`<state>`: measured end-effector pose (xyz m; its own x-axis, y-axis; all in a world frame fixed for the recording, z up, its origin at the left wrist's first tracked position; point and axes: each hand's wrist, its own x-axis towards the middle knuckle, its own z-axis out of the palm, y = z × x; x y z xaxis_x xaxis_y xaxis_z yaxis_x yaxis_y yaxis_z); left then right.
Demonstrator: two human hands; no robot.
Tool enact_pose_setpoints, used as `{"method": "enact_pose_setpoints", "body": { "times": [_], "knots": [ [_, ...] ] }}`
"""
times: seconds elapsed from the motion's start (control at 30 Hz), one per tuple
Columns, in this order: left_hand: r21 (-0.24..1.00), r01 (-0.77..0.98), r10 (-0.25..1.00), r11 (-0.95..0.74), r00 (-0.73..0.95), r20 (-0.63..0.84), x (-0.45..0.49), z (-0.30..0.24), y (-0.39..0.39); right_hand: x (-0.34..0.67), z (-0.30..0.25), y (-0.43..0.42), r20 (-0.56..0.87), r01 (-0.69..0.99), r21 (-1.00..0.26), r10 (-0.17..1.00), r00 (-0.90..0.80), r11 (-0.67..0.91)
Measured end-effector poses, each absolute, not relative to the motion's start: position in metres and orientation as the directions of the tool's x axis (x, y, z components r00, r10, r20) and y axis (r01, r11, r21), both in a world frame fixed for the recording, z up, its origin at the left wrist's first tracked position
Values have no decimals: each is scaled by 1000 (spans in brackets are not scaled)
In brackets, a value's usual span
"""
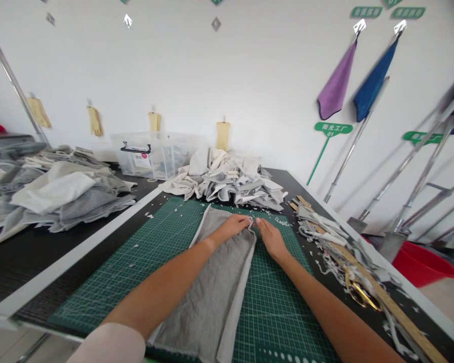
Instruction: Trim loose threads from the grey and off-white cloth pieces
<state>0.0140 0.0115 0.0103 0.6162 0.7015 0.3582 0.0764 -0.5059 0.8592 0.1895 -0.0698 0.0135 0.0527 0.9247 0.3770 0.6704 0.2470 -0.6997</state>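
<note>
While both my forearms reach across the bench, my left hand [232,227] lies flat and unclenched on a long grey woven cloth panel with pale edge strips [208,282], fingertips at its far end. My right hand [272,239] sits just beside it on the mat, fingers extended, tips at that same far corner; can't tell if they're pinching the cloth. Panel runs lengthwise down the middle of a green gridded cutting mat [276,307], which sits on a black table [34,262] with a white edge strip. Small white scraps dot the mat. Right of the mat: a tangle of white and grey fabric offcuts [325,234], lying with a long wooden ruler [404,317] and gold-handled scissors [359,295]. Past the mat's far edge: a heap of crumpled grey and cream cloth pieces [227,181], with a clear plastic storage box with black handle [147,154] behind it. Further left: a larger stack of grey and white cloth [60,194]. Yellow rubber gloves [94,121] hang on the wall; a red plastic basin [419,264] sits low at right.
</note>
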Motion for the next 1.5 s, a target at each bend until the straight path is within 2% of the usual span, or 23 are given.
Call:
{"method": "enact_pose_setpoints", "body": {
  "times": [0.1, 0.2, 0.33, 0.47, 0.6, 0.8, 1.1, 1.23, 1.5],
  "knots": [
    [840, 110, 706, -532, 605, 368, 15, 8, 13, 189, 14, -68, 353, 622, -756, 928, 123, 205],
    [827, 129, 710, -548, 594, 378, 16, 4, 16, 189, 16, -69, 353, 618, -755, 930, 103, 218],
    [808, 177, 728, -562, 569, 382, 18, -3, 22, 187, 19, -72, 352, 710, -671, 935, 49, 215],
    [789, 215, 738, -575, 552, 388, 19, -5, 24, 186, 19, -76, 320, 803, -578, 945, 65, 141],
    [771, 235, 737, -592, 544, 400, 18, -1, 20, 186, 20, -77, 318, 837, -538, 944, 92, 100],
    [762, 291, 749, -578, 558, 356, 15, 10, 6, 186, 20, -74, 375, 812, -576, 913, 163, 92],
    [665, 374, 721, -646, 585, 371, 14, 8, 3, 194, 11, -64, 428, 758, -617, 899, 96, 213],
    [629, 398, 712, -668, 588, 383, 14, 6, 4, 195, 10, -62, 403, 774, -614, 905, 138, 156],
    [637, 397, 714, -661, 593, 372, 15, 7, 4, 196, 9, -64, 410, 797, -594, 893, 186, 107]
  ]
}}
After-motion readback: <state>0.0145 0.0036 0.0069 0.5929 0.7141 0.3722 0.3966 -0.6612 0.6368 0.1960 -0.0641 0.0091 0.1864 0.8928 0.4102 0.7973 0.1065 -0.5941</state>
